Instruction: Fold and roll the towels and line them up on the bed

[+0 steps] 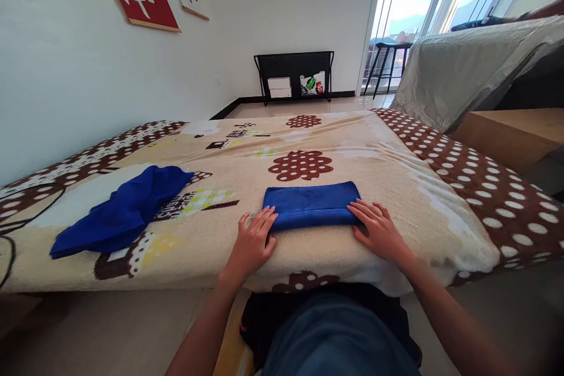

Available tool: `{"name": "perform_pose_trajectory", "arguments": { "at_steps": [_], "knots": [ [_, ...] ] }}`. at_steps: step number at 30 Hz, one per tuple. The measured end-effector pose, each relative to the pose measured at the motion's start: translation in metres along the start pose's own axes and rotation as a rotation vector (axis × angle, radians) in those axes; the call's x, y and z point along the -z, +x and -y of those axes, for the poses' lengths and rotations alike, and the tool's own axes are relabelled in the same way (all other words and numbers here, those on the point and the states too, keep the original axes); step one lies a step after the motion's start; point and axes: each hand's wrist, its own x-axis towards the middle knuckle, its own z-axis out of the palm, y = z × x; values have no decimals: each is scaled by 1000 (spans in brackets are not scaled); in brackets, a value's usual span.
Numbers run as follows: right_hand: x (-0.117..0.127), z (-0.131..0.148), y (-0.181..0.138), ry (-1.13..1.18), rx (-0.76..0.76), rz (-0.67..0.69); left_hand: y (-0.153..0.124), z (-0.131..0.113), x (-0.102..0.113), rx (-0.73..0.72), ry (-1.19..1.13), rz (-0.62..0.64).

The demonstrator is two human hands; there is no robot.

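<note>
A folded blue cloth lies as a neat strip on the patterned blanket near its front edge. My left hand rests flat at the cloth's left end, fingers stretched out and touching its corner. My right hand lies flat at the right end, fingertips on the cloth's edge. Neither hand grips anything. A second blue cloth lies crumpled and unfolded to the left, well away from both hands.
The blanket covers a low bed whose front edge is just before me. A white wall runs along the left. A black rack stands at the far wall, a black stool by the window. A plastic-covered sofa and wooden box are at right.
</note>
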Motion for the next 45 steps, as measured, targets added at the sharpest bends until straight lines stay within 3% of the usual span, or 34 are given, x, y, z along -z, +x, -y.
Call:
{"name": "perform_pose_trajectory", "arguments": {
  "at_steps": [8,13,17,20,25,29,31,34,40,45],
  "knots": [
    [0,-21,-16,-6,25,-35,-15,21,-3,99,-79,-97],
    [4,-25,0,107,1,-65,-7,31,-1,161,-286,-122],
    [16,-25,10,198,-49,-50,-3,37,7,199,-403,-106],
    [17,-23,10,184,-65,3,-6,34,11,205,-358,-60],
    [7,12,20,29,-92,-76,8,-10,5,244,-22,-189],
    [-3,63,36,87,137,-15,31,-62,-11,-22,-72,-168],
    [-7,76,39,99,194,-23,34,-74,-19,-86,-102,-167],
    [-10,67,27,96,215,-71,20,-62,-23,-95,-101,-187],
    [-6,13,-11,75,135,-125,-24,-9,-9,-27,-13,-207],
    [-9,8,-2,133,33,-126,-14,-3,-5,9,-4,-149]
  ]
}}
